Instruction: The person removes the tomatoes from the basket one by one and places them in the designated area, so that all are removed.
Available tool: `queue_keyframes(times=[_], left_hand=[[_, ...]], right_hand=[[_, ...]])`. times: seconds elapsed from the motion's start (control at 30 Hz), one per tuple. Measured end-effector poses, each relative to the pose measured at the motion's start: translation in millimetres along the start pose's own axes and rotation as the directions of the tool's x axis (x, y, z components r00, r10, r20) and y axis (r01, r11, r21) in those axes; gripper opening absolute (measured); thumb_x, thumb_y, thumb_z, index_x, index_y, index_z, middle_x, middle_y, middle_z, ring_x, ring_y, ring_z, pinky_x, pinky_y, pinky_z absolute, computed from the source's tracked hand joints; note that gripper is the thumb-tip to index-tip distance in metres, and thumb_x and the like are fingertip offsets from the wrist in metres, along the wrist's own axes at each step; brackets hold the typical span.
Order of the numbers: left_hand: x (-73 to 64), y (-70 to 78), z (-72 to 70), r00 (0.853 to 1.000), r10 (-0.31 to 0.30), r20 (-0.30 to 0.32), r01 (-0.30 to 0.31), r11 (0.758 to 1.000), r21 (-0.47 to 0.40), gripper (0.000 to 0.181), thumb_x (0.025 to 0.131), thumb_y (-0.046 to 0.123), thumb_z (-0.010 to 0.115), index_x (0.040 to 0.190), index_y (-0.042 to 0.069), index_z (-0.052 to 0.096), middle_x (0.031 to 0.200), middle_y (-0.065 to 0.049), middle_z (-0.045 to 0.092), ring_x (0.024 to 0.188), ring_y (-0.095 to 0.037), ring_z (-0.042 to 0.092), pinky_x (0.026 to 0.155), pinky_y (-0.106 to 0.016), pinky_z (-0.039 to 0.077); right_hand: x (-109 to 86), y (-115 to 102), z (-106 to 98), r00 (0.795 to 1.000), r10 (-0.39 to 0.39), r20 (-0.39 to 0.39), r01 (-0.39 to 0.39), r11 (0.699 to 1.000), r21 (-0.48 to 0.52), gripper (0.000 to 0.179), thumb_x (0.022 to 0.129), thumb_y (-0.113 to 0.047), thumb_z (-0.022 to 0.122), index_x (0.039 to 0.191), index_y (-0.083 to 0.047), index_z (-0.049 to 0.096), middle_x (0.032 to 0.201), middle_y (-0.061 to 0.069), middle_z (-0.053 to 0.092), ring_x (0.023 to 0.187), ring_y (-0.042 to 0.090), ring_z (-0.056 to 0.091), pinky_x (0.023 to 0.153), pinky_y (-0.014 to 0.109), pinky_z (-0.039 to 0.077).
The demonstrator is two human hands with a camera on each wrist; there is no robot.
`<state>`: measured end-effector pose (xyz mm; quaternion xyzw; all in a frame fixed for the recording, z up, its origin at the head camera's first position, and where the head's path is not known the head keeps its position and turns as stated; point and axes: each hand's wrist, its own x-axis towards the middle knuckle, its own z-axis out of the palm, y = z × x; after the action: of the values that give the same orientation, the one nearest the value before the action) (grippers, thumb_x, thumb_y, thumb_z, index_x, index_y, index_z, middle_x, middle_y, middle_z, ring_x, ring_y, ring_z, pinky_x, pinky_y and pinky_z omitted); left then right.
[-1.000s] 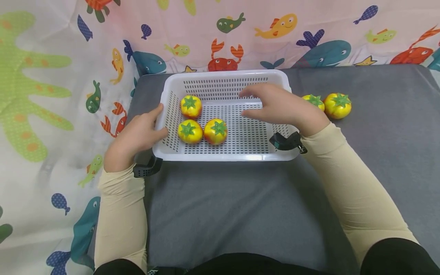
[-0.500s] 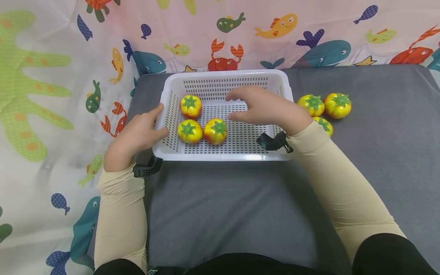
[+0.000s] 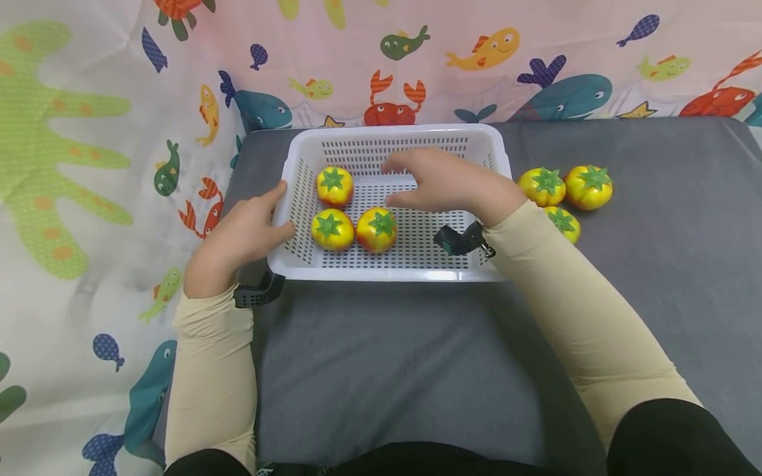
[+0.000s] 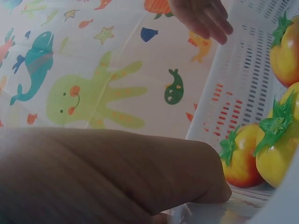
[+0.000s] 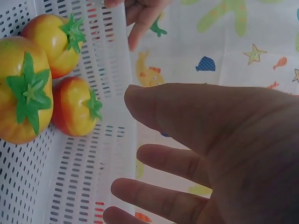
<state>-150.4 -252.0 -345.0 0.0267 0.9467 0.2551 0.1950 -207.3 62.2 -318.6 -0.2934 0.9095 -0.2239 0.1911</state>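
Note:
A white slotted plastic basket (image 3: 393, 274) stands on the grey cloth. Inside its left half lie three yellow-and-red toy tomatoes with green star-shaped tops: one at the back (image 3: 335, 187), one front left (image 3: 333, 230), one front right (image 3: 377, 230). My left hand (image 3: 238, 228) holds the basket's left rim, thumb over the edge and fingers outside the wall, as the right wrist view also shows. Over the right half of the basket hovers my right hand (image 3: 443, 182), thumb and fingers spread apart, nothing between them. The right wrist view shows its thumb (image 5: 168, 109) and fingers clear of the tomatoes.
Right of the basket, three more toy tomatoes sit close together on the cloth: a left one (image 3: 542, 187), a right one (image 3: 589, 188) and a front one (image 3: 563, 223), partly behind my right forearm. A sea-animal curtain (image 3: 351, 59) borders the table at the back and left.
My right hand has moved left over the basket, uncovering the front tomato of the group on the right. The left hand keeps its place on the rim. The head view has shifted slightly.

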Motion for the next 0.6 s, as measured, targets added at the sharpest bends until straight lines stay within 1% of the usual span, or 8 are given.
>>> queue_keyframes(times=[0.2,0.43,0.6], left_hand=[[1.0,-0.5,-0.1,1.000,0.009,-0.004,-0.009,1.000,-0.002,0.090,0.099,0.023,0.068,0.170,0.017,0.014,0.129,-0.023,0.068,0.095,-0.036,0.076,0.076,-0.044,0.065],[0.1,-0.5,1.1,1.000,0.004,0.006,-0.004,1.000,-0.007,0.090,0.098,0.023,0.068,0.170,0.017,0.014,0.130,-0.023,0.067,0.096,-0.036,0.077,0.076,-0.044,0.065],[-0.6,0.2,0.3,1.000,0.007,-0.002,-0.007,1.000,-0.013,0.089,0.098,0.022,0.068,0.170,0.016,0.016,0.130,-0.023,0.067,0.096,-0.037,0.076,0.078,-0.045,0.065]], right_hand=[[7.5,0,5,1.000,-0.011,0.011,0.011,1.000,0.022,0.059,0.095,-0.032,0.076,0.148,-0.012,0.058,0.146,0.010,0.061,0.137,0.030,0.055,0.116,0.052,0.045],[12.0,4,13,1.000,-0.003,0.013,0.002,0.998,0.063,0.058,0.094,-0.030,0.077,0.146,-0.013,0.059,0.144,0.010,0.062,0.133,0.031,0.056,0.112,0.052,0.049],[16.3,7,18,1.000,-0.010,-0.003,0.011,0.994,0.111,0.058,0.094,-0.030,0.077,0.146,-0.013,0.059,0.145,0.011,0.062,0.135,0.031,0.057,0.111,0.052,0.050]])
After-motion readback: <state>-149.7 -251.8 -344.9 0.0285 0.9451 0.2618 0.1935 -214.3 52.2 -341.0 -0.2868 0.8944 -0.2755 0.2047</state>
